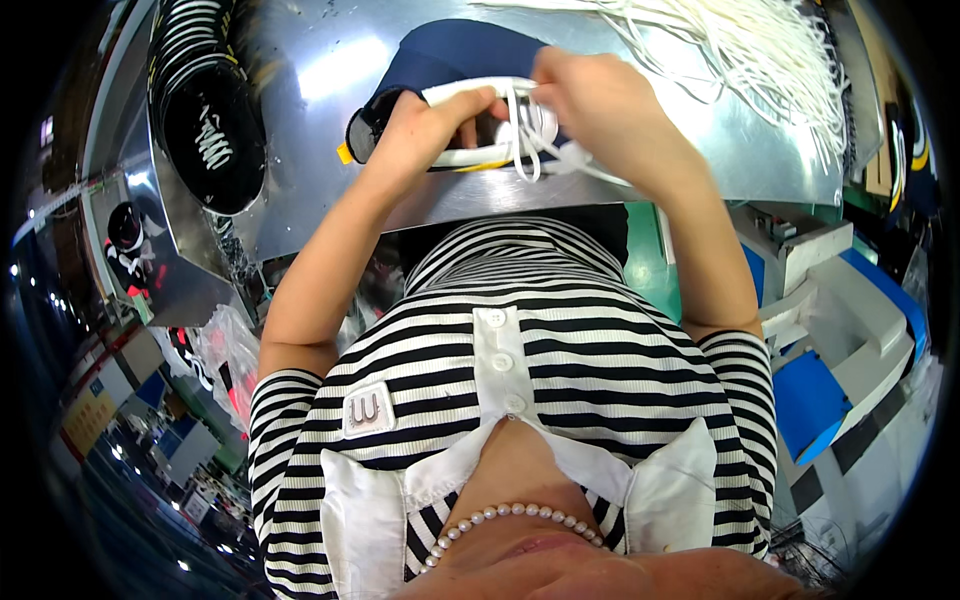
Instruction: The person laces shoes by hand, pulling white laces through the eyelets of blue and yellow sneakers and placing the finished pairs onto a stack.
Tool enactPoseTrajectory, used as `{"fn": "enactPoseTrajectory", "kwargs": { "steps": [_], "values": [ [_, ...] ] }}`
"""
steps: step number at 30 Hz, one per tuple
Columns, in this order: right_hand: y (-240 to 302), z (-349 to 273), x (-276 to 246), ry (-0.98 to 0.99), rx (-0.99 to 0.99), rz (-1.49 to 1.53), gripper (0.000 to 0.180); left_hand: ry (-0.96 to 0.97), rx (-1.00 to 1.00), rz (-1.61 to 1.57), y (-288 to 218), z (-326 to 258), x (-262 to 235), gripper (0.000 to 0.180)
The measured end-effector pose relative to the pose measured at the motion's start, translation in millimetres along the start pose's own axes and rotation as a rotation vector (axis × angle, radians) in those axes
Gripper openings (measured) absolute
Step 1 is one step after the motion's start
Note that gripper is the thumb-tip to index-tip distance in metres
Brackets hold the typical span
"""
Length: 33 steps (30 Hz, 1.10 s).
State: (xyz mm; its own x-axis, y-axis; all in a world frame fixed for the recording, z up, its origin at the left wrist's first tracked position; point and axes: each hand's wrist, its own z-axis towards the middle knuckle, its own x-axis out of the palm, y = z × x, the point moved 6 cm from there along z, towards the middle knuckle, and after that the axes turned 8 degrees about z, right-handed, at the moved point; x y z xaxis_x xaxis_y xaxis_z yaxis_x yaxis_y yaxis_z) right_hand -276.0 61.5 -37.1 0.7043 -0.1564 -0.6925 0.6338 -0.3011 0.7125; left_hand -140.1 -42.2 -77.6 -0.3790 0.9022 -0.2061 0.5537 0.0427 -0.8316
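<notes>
Far left of both hands, a stack of black shoes (pixel 212 135) with white markings rests at the edge of the metal surface (pixel 320 70), well apart from the work.

The left hand (pixel 425 125) is closed around the shoe (pixel 440 95), a dark blue upper with a white sole edge. Its fingers wrap the sole edge and the thumb presses on top; the heel end with a small yellow tag projects to the left of this hand.

The shoe lies between the two hands, on or just above the surface, directly ahead of the person's striped shirt (pixel 510 350). Its long axis runs roughly left to right, heel toward the left hand, front toward the right hand. Both hands touch it; the left carries it, the right works at its lacing area.

The right hand (pixel 600 105) is closed in a pinch on a white lace (pixel 530 145), which loops down from the shoe just beside the left thumb.

Beyond and to the right of the right hand, a loose bundle of white laces (pixel 740 45) is spread on the surface, near but not touching that hand.

Lower right, white and blue equipment (pixel 850 330) stands beside the surface
</notes>
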Motion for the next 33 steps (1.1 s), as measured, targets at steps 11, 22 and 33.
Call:
{"fn": "enactPoseTrajectory", "kwargs": {
  "steps": [11, 22, 33],
  "values": [
    [-34, 20, 30, -0.356, -0.039, 0.537, 0.02, -0.154, -0.008, 0.146, -9, 17, -4, 0.031],
    [-46, 27, 41, -0.488, 0.049, 0.22, 0.018, 0.094, 0.596, -1.21, -108, -115, -120, 0.027],
    [-42, 3, 24, -0.462, 0.023, 0.89, 0.013, -0.594, 0.797, 1.089, -38, -65, 20, 0.01]
  ]
}}
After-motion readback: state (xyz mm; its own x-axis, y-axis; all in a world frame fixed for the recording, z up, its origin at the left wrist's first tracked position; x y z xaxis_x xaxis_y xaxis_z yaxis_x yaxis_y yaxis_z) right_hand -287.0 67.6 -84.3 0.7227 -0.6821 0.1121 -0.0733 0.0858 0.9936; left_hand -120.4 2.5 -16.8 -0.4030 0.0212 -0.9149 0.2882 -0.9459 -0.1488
